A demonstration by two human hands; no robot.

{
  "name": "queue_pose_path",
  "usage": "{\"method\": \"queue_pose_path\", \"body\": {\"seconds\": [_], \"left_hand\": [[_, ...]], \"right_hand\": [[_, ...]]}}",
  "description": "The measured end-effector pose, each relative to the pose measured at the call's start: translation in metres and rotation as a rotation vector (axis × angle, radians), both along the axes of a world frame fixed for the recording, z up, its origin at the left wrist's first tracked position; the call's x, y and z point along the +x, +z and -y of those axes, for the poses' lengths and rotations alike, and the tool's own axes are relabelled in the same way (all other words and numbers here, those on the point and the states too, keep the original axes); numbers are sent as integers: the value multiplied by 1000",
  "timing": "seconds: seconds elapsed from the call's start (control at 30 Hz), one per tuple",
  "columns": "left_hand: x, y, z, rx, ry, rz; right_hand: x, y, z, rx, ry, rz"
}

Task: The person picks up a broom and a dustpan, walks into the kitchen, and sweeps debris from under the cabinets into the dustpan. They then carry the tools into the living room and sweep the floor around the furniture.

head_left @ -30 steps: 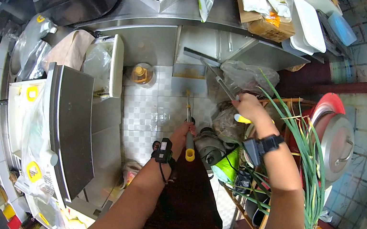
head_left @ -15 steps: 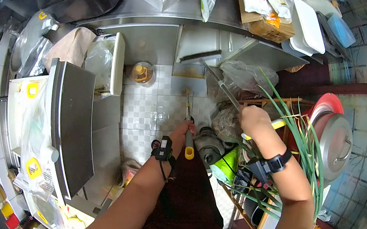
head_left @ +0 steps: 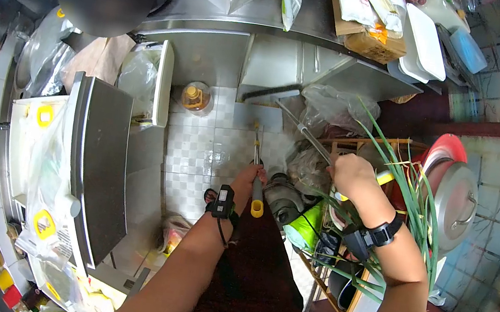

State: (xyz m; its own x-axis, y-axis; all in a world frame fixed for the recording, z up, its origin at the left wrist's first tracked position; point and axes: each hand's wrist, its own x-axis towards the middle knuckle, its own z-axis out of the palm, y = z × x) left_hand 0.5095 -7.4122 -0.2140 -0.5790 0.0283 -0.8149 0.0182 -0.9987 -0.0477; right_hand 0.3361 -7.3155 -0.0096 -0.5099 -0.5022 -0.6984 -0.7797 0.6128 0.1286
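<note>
My left hand (head_left: 254, 175) is wrapped round the grey handle of a dustpan (head_left: 258, 116), whose pan lies on the tiled floor below the counter. The handle has a yellow end. My right hand (head_left: 352, 175) grips the pole of a broom (head_left: 307, 132); the yellow end of its handle shows beside the wrist. The dark broom head (head_left: 271, 93) rests at the far edge of the dustpan, under the counter. Long green onions (head_left: 416, 203) hang close to my right forearm.
A steel counter (head_left: 220, 19) with boxes runs across the front. A bottle (head_left: 194, 97) stands on the floor at left, near a steel cabinet (head_left: 100, 164). At right are a rack (head_left: 337, 306), plastic bags (head_left: 337, 108) and a pot lid (head_left: 456, 200).
The view has shifted slightly. My right hand has moved a little right and down with the broom pole. Both hands keep their grips.
</note>
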Motion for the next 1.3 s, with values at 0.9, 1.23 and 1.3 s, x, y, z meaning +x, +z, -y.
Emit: {"method": "queue_pose_path", "body": {"seconds": [0.9, 1.23, 1.3], "left_hand": [[36, -133, -20, -96, -52, -153], [184, -91, 11, -302, -270, -284], [167, -118, 9, -416, -391, -213]], "right_hand": [[84, 1, -92, -588, -1311, 665], [123, 39, -122, -669, -1459, 666], [126, 26, -129, -694, -1454, 672]]}}
